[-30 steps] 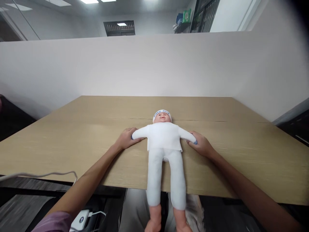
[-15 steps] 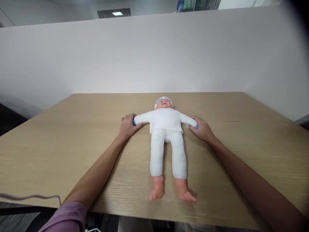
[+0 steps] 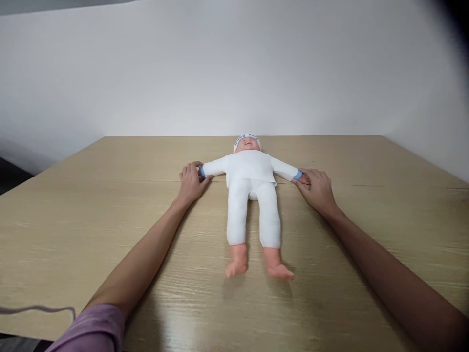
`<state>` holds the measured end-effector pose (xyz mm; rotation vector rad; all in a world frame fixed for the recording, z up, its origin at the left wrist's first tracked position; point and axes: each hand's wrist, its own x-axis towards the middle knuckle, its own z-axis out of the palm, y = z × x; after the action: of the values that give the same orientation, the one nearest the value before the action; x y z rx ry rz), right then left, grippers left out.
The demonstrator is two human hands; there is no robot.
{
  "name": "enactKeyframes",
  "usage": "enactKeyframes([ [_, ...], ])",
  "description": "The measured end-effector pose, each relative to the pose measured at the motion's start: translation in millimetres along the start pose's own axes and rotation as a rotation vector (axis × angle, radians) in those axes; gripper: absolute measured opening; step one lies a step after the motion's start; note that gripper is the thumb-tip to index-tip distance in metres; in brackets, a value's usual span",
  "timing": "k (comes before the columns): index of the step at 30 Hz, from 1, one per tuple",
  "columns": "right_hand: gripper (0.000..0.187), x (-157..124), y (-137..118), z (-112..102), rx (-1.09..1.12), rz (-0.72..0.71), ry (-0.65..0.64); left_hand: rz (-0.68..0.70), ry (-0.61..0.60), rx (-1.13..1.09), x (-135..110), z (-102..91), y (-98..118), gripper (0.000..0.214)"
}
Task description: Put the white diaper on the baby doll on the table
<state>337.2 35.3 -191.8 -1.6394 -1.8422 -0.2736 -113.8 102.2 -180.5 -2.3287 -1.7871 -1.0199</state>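
Note:
A baby doll (image 3: 250,168) lies on its back on the wooden table, its head away from me and its bare feet towards me. It wears a white top, white trousers and a white headband with blue lettering. Both its arms are spread out sideways. At the left blue cuff, my left hand (image 3: 190,183) is closed round the end of the doll's arm, hiding the doll's hand. On the other side, my right hand (image 3: 318,189) holds the doll's hand between thumb and fingers, just beyond the blue cuff. Part of that small hand shows.
The wooden table (image 3: 91,210) reaches back to a pale wall (image 3: 234,68). A seam runs across the tabletop near the doll's arms. A thin cord (image 3: 36,309) lies at the table's near left edge.
My right hand has shifted outward from the sleeve end to the doll's hand, uncovering the blue cuff. More of the left cuff shows too. The view has tilted downward.

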Motion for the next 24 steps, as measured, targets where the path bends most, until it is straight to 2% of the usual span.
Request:
enactKeyframes([
  [6,0.046,1,6,4,0.02,0.004,-0.001,-0.022,-0.029,-0.019,1,-6.5,5,0.044],
  [12,0.049,-4,3,-1,0.081,-0.035,0.035,-0.02,0.029,0.008,-13,-11.2,9,0.051],
  [14,0.048,-9,-12,-11,0.121,-0.017,0.097,-0.015,0.072,-0.013,-23,-18.7,19,0.049],
  [17,0.036,-24,-61,-41,0.249,0.078,0.231,0.001,0.136,-0.095,-44,-43.6,49,0.036],
  [18,0.034,-34,-83,-56,0.312,0.101,0.265,0.009,0.154,-0.135,-54,-55.6,63,0.034],
  [20,0.032,-69,-127,-90,0.481,0.083,0.226,0.021,0.183,-0.235,-87,-82.0,97,0.033],
  [22,0.032,-125,-160,-123,0.56,0.084,0.182,-0.013,0.223,-0.348,-137,-104.3,133,0.034],
  [23,0.034,-160,-170,-135,0.536,0.053,0.166,-0.041,0.217,-0.398,-169,-111.1,150,0.033],
  [24,0.035,-198,-175,-145,0.497,-0.038,0.181,-0.044,0.163,-0.444,-204,-113.9,166,0.033],
])
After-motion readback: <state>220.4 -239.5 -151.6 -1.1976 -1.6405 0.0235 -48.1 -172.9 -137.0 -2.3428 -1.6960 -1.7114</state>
